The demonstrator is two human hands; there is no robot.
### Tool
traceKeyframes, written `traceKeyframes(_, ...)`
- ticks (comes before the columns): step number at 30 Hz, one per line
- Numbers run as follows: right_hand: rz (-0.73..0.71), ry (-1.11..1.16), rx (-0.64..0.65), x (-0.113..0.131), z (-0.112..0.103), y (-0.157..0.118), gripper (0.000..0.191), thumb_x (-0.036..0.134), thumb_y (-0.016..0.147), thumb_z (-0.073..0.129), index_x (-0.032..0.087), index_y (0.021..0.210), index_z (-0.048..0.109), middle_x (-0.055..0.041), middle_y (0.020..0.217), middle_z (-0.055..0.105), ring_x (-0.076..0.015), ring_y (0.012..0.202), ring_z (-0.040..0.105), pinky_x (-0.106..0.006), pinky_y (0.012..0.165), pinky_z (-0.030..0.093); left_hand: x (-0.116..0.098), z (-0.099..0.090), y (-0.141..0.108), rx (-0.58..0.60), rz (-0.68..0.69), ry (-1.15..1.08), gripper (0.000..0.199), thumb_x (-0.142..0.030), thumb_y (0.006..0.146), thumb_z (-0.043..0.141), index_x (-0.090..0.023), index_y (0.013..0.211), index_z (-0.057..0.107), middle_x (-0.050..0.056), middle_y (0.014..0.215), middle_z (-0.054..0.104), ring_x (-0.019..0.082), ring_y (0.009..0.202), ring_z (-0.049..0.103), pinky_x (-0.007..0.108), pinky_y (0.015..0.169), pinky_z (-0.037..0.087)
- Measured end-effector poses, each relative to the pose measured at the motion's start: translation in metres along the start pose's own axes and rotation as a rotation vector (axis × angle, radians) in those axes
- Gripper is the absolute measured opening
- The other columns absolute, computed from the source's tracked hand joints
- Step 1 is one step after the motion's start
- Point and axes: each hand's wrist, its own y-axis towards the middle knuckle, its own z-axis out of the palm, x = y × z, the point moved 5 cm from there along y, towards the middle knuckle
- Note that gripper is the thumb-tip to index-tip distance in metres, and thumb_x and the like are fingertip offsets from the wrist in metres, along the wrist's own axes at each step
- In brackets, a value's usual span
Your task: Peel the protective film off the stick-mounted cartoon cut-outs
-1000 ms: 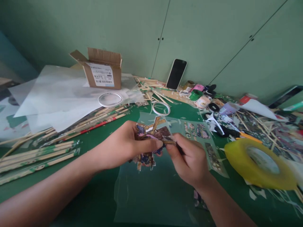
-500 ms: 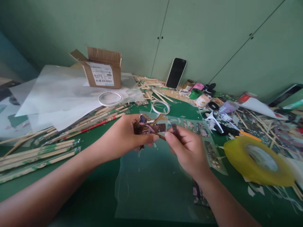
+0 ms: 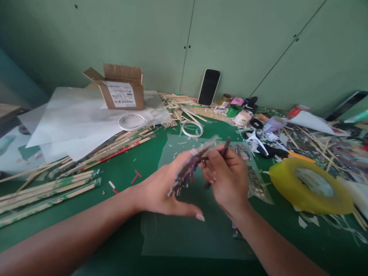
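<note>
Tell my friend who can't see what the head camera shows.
The left hand has a blurry bunch of patterned cutouts against it while the right hand pinches a thin dark piece, above a clear sheet on a green table. Around them are an open cardboard box, a propped-up phone, wooden sticks and a yellow tape roll.

Yellow tape roll (image 3: 274,180), red-and-white paper (image 3: 313,122)

Open cardboard box (image 3: 122,90), upright phone (image 3: 209,87) against green wall (image 3: 138,34), yellow tape roll (image 3: 312,186), wrapped chopsticks (image 3: 51,191)
</note>
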Motion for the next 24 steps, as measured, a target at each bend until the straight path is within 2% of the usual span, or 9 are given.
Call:
traceKeyframes(2, -0.008, 0.002, 0.021, -0.001, 0.001, -0.003, 0.020, 0.034, 0.085, 0.065, 0.021, 0.072, 0.056, 0.0101, 0.047, 0.037, -0.0041, 0.035, 0.029, -0.018, 0.033, 0.022, 0.003, -0.001, 0.001, -0.040, -0.040, 0.071, 0.048, -0.043, 0.065, 0.078, -0.021, 0.105, 0.063, 0.010, 0.106, 0.064, 0.026, 0.093, 0.060, 0.038, 0.084, 0.050)
traceKeyframes(4, -0.009, -0.042, 0.054, -0.002, 0.003, -0.006, 0.020, 0.034, 0.086, 0.063, 0.021, 0.073, 0.057, 0.0100, 0.047, 0.036, -0.0043, 0.036, 0.029, -0.018, 0.034, 0.024, 0.009, -0.005, 0.001, -0.140, -0.150, 0.005, 0.026, -0.045, 0.077, 0.066, -0.020, 0.083, 0.064, 0.005, 0.081, 0.064, 0.021, 0.079, 0.059, 0.035, 0.077, 0.051)
traceKeyframes(6, -0.011, -0.125, 0.077, -0.002, 0.004, -0.008, 0.019, 0.034, 0.087, 0.063, 0.020, 0.074, 0.057, 0.0095, 0.048, 0.037, -0.0046, 0.038, 0.031, -0.018, 0.036, 0.025, 0.017, -0.008, -0.001, -0.244, -0.261, -0.097, 0.032, -0.046, 0.086, 0.054, -0.019, 0.069, 0.056, 0.001, 0.065, 0.055, 0.016, 0.064, 0.052, 0.030, 0.063, 0.049)
traceKeyframes(8, -0.027, -0.192, 0.113, -0.001, 0.005, -0.010, 0.019, 0.033, 0.087, 0.062, 0.021, 0.074, 0.056, 0.0093, 0.049, 0.037, -0.0045, 0.039, 0.031, -0.019, 0.037, 0.026, 0.021, -0.010, -0.003, -0.330, -0.302, -0.240, 0.037, -0.046, 0.089, 0.049, -0.018, 0.066, 0.052, -0.001, 0.060, 0.048, 0.012, 0.056, 0.047, 0.026, 0.053, 0.044)
traceKeyframes(10, -0.049, -0.219, 0.179, 0.002, 0.008, -0.011, 0.020, 0.031, 0.088, 0.061, 0.021, 0.072, 0.055, 0.0093, 0.049, 0.036, -0.0045, 0.039, 0.029, -0.019, 0.038, 0.027, 0.022, -0.010, -0.004, -0.362, -0.283, -0.387, 0.036, -0.045, 0.089, 0.050, -0.017, 0.068, 0.052, -0.001, 0.061, 0.047, 0.011, 0.055, 0.046, 0.024, 0.050, 0.041)
traceKeyframes(12, -0.065, -0.245, 0.242, 0.006, 0.010, -0.011, 0.022, 0.030, 0.089, 0.059, 0.021, 0.070, 0.054, 0.0089, 0.049, 0.036, -0.0051, 0.039, 0.028, -0.020, 0.039, 0.029, 0.020, -0.010, -0.004, -0.337, -0.261, -0.476, 0.033, -0.042, 0.089, 0.053, -0.016, 0.068, 0.053, -0.001, 0.062, 0.049, 0.011, 0.056, 0.047, 0.024, 0.051, 0.041)
traceKeyframes(16, -0.057, -0.333, 0.313, 0.010, 0.013, -0.011, 0.031, 0.032, 0.090, 0.056, 0.020, 0.061, 0.052, 0.0079, 0.048, 0.036, -0.0063, 0.040, 0.028, -0.023, 0.043, 0.033, 0.014, -0.010, -0.002, -0.275, -0.290, -0.388, 0.032, -0.041, 0.086, 0.057, -0.016, 0.066, 0.052, -0.001, 0.059, 0.050, 0.011, 0.054, 0.047, 0.024, 0.051, 0.042)
traceKeyframes(24, 0.094, -0.210, 0.391, 0.001, 0.011, -0.007, 0.032, 0.036, 0.088, 0.058, 0.018, 0.062, 0.052, 0.0080, 0.050, 0.034, -0.0050, 0.041, 0.028, -0.021, 0.039, 0.025, 0.010, -0.013, -0.004, -0.355, -0.334, -0.355, 0.027, -0.034, 0.083, 0.059, -0.017, 0.064, 0.051, -0.003, 0.055, 0.048, 0.010, 0.052, 0.045, 0.023, 0.049, 0.040)
